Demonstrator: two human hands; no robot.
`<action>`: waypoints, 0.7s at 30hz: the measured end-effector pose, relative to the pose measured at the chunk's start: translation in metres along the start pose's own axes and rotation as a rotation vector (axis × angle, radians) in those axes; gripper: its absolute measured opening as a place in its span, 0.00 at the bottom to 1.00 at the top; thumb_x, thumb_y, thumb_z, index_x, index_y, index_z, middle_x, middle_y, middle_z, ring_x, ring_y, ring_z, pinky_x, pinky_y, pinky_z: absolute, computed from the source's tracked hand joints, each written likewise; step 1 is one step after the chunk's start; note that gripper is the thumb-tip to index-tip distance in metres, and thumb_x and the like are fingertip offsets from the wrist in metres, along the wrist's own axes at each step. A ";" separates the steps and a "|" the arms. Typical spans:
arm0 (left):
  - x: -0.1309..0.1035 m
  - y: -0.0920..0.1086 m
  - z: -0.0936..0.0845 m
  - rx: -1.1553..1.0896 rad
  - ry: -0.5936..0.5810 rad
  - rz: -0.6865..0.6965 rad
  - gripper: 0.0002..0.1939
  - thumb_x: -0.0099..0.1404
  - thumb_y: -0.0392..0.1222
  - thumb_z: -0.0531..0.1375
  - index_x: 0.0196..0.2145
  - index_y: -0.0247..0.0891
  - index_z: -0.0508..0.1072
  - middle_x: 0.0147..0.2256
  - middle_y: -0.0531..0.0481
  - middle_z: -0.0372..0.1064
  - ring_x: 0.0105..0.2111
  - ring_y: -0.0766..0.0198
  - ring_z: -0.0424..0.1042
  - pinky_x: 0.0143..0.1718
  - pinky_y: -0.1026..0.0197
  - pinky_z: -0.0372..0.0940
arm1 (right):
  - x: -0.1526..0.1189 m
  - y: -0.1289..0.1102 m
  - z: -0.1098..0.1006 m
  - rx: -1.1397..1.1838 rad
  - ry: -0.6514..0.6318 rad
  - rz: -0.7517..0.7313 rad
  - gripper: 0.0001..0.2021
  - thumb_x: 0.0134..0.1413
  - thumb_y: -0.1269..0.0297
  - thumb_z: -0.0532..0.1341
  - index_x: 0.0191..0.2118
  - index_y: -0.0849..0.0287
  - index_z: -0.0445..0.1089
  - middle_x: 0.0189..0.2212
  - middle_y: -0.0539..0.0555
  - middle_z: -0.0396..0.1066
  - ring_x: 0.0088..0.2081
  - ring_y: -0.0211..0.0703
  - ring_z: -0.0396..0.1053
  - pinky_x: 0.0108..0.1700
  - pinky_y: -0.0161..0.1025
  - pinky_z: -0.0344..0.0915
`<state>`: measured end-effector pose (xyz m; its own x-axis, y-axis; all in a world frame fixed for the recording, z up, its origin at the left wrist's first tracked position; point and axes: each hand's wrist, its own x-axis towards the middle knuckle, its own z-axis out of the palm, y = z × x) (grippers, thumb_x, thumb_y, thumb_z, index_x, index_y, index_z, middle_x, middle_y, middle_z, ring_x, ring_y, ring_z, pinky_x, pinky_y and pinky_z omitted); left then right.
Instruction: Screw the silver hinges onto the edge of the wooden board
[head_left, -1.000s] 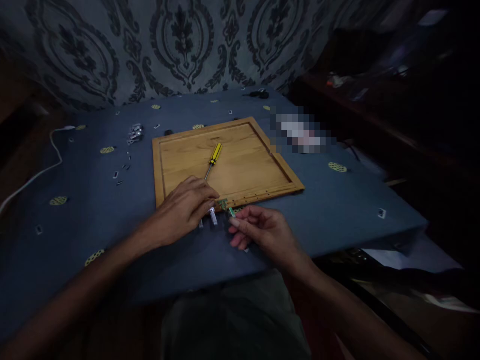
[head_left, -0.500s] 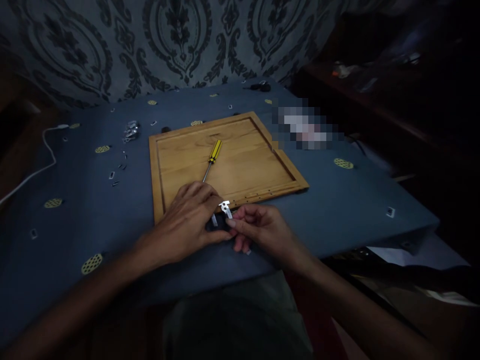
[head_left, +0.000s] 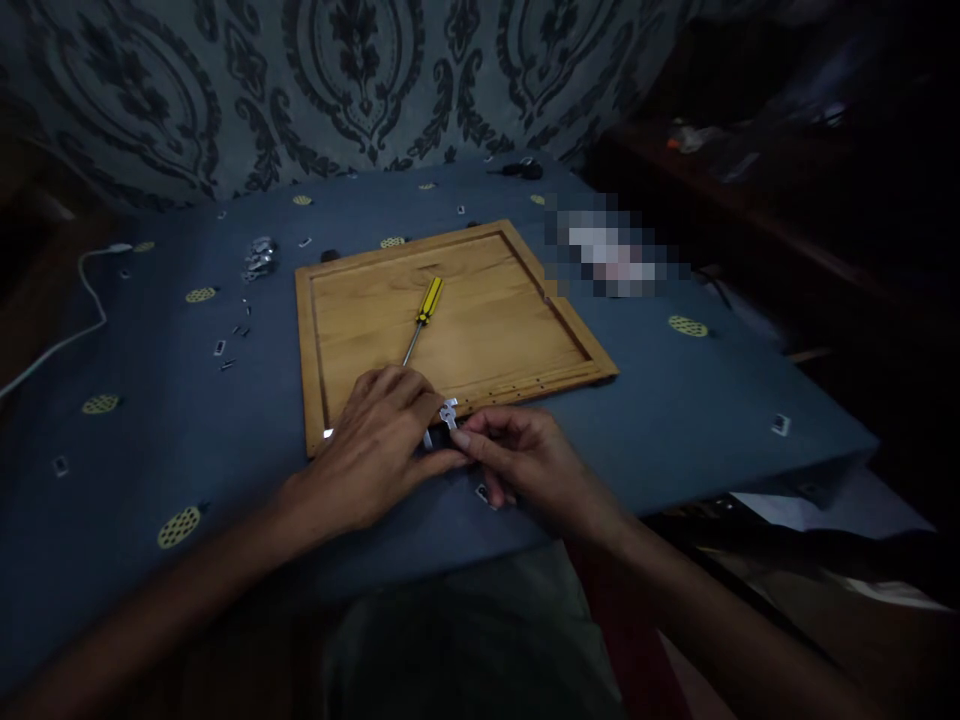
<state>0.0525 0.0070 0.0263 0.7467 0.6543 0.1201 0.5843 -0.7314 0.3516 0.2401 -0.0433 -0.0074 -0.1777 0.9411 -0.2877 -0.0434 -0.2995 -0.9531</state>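
My left hand point(head_left: 379, 440) is curled at the front edge of the framed wooden panel point(head_left: 450, 290), thumb stretched toward my right hand. Between its thumb and fingers shows a dark object with a silver strip, mostly hidden. My right hand point(head_left: 529, 455) pinches a small T-shaped metal piece point(head_left: 448, 412) with holes, upright against that dark object by the panel's front rim. A screwdriver point(head_left: 427, 306) with a yellow and black handle lies on the panel, its shaft pointing at my left hand.
A heap of shiny metal hardware point(head_left: 259, 258) and several small screws point(head_left: 229, 364) lie on the blue patterned tablecloth point(head_left: 697, 420) at left. A white cable point(head_left: 94, 290) runs along the left side. A dark tool point(head_left: 520, 170) lies at the back, and a blurred-out item point(head_left: 611, 250) rests right of the panel.
The metal piece has turned and lowered slightly between my right fingertips. Both hands stay at the same spot on the panel edge; the view has shifted slightly.
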 end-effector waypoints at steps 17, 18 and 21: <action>0.001 0.006 0.002 0.027 0.017 -0.053 0.11 0.68 0.46 0.67 0.44 0.38 0.75 0.45 0.48 0.74 0.49 0.52 0.70 0.53 0.47 0.64 | 0.000 0.004 -0.006 -0.190 0.075 -0.154 0.16 0.58 0.50 0.65 0.32 0.58 0.75 0.23 0.50 0.74 0.18 0.34 0.66 0.20 0.32 0.62; 0.001 0.006 0.002 0.027 0.009 -0.060 0.12 0.68 0.46 0.68 0.44 0.38 0.75 0.46 0.48 0.74 0.49 0.52 0.70 0.53 0.47 0.64 | -0.001 0.005 -0.008 -0.266 0.132 -0.238 0.12 0.59 0.54 0.64 0.34 0.58 0.76 0.27 0.52 0.77 0.22 0.36 0.70 0.23 0.34 0.65; 0.001 0.007 0.002 0.018 0.010 -0.071 0.12 0.67 0.46 0.68 0.45 0.38 0.75 0.46 0.47 0.74 0.49 0.51 0.70 0.52 0.46 0.64 | -0.003 0.008 -0.012 -0.596 0.266 -0.572 0.08 0.64 0.65 0.61 0.42 0.57 0.78 0.35 0.55 0.80 0.35 0.43 0.77 0.36 0.39 0.74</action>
<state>0.0573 0.0022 0.0273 0.7001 0.7063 0.1052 0.6412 -0.6866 0.3427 0.2517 -0.0463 -0.0155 -0.0467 0.9499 0.3091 0.4801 0.2927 -0.8269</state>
